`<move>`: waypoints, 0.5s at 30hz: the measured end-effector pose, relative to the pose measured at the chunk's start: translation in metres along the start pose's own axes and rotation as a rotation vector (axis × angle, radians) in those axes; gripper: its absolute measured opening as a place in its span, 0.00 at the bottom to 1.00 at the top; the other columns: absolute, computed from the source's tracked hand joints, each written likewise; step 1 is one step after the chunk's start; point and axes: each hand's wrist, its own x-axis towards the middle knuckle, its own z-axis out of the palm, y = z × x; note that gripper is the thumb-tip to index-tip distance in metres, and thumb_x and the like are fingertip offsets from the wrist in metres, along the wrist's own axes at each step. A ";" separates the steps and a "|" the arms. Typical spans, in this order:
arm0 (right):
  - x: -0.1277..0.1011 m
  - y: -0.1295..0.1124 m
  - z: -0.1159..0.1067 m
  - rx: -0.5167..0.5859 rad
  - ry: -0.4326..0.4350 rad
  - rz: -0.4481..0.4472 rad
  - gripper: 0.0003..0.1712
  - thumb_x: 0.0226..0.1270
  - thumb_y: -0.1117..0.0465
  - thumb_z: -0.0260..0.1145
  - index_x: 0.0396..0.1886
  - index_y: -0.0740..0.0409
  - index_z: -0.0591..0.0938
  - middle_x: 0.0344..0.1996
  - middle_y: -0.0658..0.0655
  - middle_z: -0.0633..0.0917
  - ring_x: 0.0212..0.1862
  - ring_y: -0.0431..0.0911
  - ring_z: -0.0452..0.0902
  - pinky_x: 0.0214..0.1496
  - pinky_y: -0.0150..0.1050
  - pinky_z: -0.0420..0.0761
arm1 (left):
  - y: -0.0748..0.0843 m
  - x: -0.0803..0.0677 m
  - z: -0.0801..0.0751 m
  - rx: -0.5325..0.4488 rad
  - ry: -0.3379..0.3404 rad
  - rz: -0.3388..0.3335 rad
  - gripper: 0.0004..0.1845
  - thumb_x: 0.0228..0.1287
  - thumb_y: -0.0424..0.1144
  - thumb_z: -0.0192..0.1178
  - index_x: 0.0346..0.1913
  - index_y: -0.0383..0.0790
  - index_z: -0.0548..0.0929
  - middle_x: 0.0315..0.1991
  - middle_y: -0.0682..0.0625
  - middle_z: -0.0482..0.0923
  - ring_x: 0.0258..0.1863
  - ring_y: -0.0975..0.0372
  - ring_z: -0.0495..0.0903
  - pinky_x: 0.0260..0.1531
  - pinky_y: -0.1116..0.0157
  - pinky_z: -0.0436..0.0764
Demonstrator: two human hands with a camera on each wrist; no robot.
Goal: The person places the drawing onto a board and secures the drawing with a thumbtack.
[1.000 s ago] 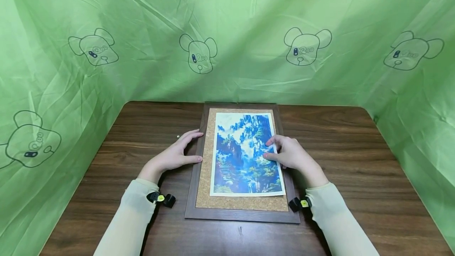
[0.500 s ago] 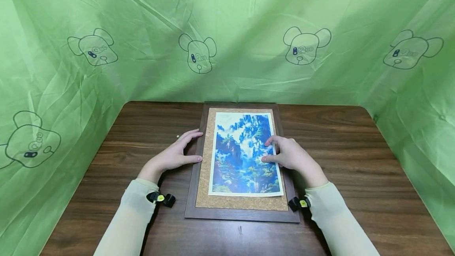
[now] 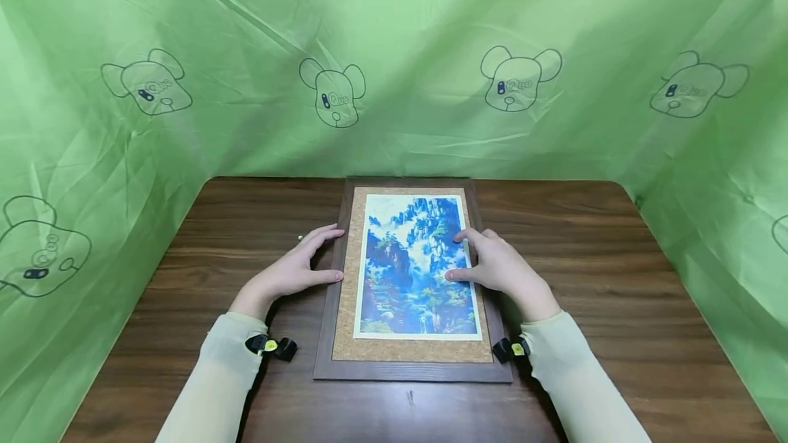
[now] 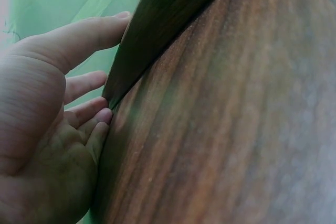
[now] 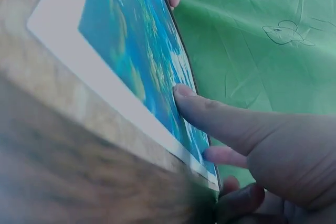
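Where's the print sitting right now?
Head view: the print lies on the corkboard at table centre, right hand on its right edge.

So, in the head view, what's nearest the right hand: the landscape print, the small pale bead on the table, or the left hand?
1. Landscape print: under the right hand's fingertips.
2. Left hand: across the frame, at its left edge.
3. Small pale bead: farthest, left, beyond the left hand.
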 end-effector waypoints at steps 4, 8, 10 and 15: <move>0.000 0.008 -0.004 -0.007 0.027 0.001 0.54 0.59 0.29 0.82 0.78 0.49 0.76 0.57 0.64 0.79 0.53 0.58 0.80 0.54 0.61 0.82 | 0.001 0.000 -0.002 -0.005 0.001 -0.002 0.49 0.71 0.52 0.76 0.87 0.52 0.61 0.89 0.48 0.47 0.88 0.47 0.46 0.80 0.35 0.56; 0.002 0.026 -0.009 0.060 0.088 -0.066 0.53 0.58 0.31 0.83 0.78 0.48 0.77 0.50 0.61 0.77 0.48 0.54 0.75 0.48 0.55 0.78 | 0.001 0.001 -0.001 -0.007 0.000 0.000 0.49 0.71 0.52 0.76 0.87 0.51 0.61 0.89 0.48 0.47 0.88 0.47 0.46 0.80 0.35 0.56; 0.004 0.036 -0.009 0.098 0.104 -0.089 0.50 0.58 0.34 0.85 0.77 0.46 0.78 0.50 0.60 0.76 0.48 0.53 0.71 0.47 0.53 0.74 | 0.001 0.000 -0.001 -0.006 -0.002 0.000 0.49 0.71 0.52 0.76 0.87 0.51 0.61 0.89 0.47 0.47 0.88 0.47 0.46 0.79 0.34 0.56; 0.006 0.055 -0.005 0.176 0.077 -0.135 0.52 0.57 0.36 0.87 0.80 0.38 0.77 0.75 0.64 0.65 0.73 0.61 0.62 0.64 0.66 0.73 | 0.001 -0.003 -0.001 0.001 0.003 0.006 0.49 0.71 0.51 0.76 0.87 0.49 0.62 0.89 0.45 0.48 0.87 0.44 0.46 0.79 0.33 0.55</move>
